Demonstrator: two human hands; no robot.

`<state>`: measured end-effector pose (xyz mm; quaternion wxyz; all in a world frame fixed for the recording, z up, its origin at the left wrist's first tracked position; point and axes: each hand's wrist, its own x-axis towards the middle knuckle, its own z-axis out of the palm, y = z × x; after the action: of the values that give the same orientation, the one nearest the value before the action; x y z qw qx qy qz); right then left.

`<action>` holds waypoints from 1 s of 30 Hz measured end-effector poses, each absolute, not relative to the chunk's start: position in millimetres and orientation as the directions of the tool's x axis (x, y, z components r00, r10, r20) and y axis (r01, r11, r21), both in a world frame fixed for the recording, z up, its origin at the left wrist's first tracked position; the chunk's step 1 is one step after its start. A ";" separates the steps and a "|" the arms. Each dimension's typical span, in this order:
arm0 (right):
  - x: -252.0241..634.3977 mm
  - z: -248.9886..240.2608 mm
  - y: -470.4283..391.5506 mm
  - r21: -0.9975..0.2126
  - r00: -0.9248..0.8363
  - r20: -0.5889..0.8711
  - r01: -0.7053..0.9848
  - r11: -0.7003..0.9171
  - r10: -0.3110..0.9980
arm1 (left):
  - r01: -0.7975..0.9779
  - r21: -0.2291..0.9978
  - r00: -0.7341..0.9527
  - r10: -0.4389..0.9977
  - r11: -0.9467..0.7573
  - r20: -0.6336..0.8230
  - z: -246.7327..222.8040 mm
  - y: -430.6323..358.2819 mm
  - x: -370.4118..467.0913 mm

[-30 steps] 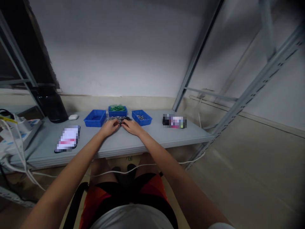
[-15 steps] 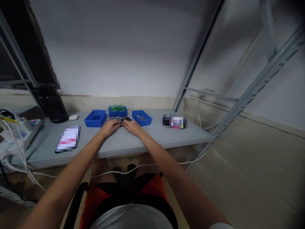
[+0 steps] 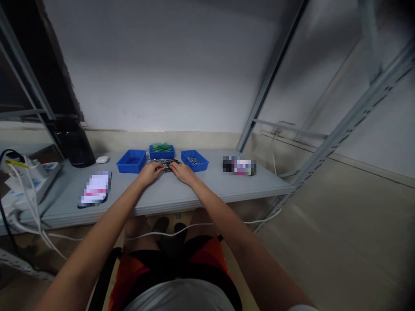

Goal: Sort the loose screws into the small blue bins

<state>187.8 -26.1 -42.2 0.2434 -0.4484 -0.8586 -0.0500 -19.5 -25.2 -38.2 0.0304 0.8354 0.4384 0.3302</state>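
Note:
My left hand (image 3: 150,173) rests at the near left side of a loose pile of small silvery and black parts (image 3: 169,163), its fingertips pinched together. From the right, my right hand (image 3: 183,172) reaches the same pile, with thumb and fingers closed as well. A thin, light piece seems to lie between the two sets of fingertips, too small to name. Around the pile stand a left blue bin (image 3: 122,167), a back blue bin (image 3: 162,155) with green pieces (image 3: 161,147) in it, and a right blue bin (image 3: 201,166) holding small silvery metal parts (image 3: 193,160).
On the grey tabletop (image 3: 181,196) lie a phone (image 3: 95,188), a white earbud case (image 3: 102,160) and a blurred-out object (image 3: 239,166). A black container (image 3: 75,142) and a white power strip (image 3: 40,185) with cables are at the left. Metal shelf posts (image 3: 272,77) frame the table.
My right hand has shifted slightly right, and the gap between my fingertips is a little wider. The whole view has moved slightly. My left hand stays by the pile.

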 end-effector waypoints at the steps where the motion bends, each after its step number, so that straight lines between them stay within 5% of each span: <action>1: 187.8 -42.2 -26.4 -0.130 -0.484 0.463 0.792 0.597 0.743 | 0.712 0.338 0.389 0.746 -0.616 0.540 -38.5 -25.0 -19.6; 30: 186.3 -37.8 -33.4 -0.157 -0.549 0.356 0.763 0.627 0.756 | 0.697 0.337 0.394 0.731 -0.633 0.557 -38.6 -25.5 -18.6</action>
<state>186.3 -33.4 -37.8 0.1985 -0.4316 -0.8799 -0.0082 -18.6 -25.5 -38.6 0.0241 0.8345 0.4278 0.3464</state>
